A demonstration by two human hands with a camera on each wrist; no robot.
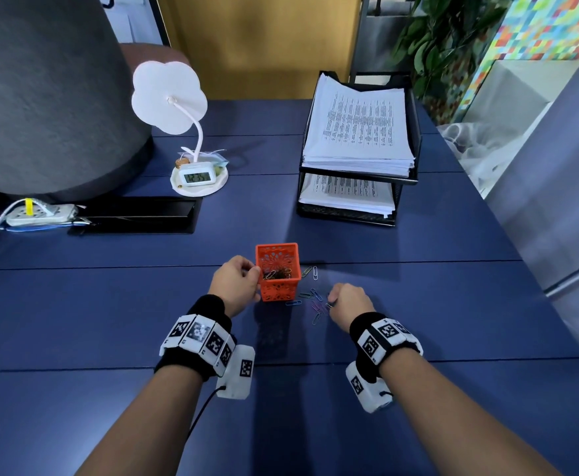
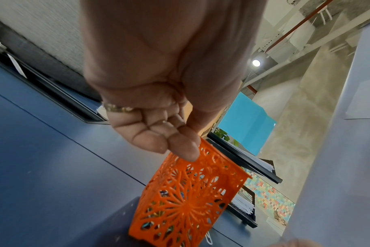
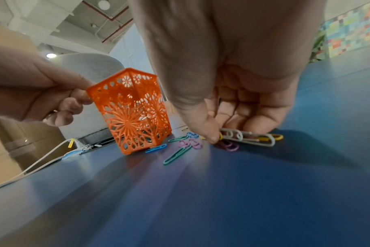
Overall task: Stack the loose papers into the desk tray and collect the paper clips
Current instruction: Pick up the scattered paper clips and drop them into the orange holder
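An orange lattice basket (image 1: 277,273) stands on the blue desk with paper clips in its bottom. My left hand (image 1: 238,285) pinches the basket (image 2: 192,192) at its left rim, thumb and forefinger on the edge. Several coloured paper clips (image 1: 310,298) lie on the desk just right of the basket (image 3: 133,110). My right hand (image 1: 348,302) is down on them, its thumb and curled fingers pinching a bunch of white and yellow paper clips (image 3: 247,137). A black two-tier desk tray (image 1: 413,146) at the back right holds stacks of printed papers (image 1: 358,128).
A white flower-shaped lamp (image 1: 169,97) with a small clock (image 1: 197,176) on its base stands at the back left. A power strip (image 1: 41,213) with cables lies at the far left beside a black slot. A grey partition rises behind them.
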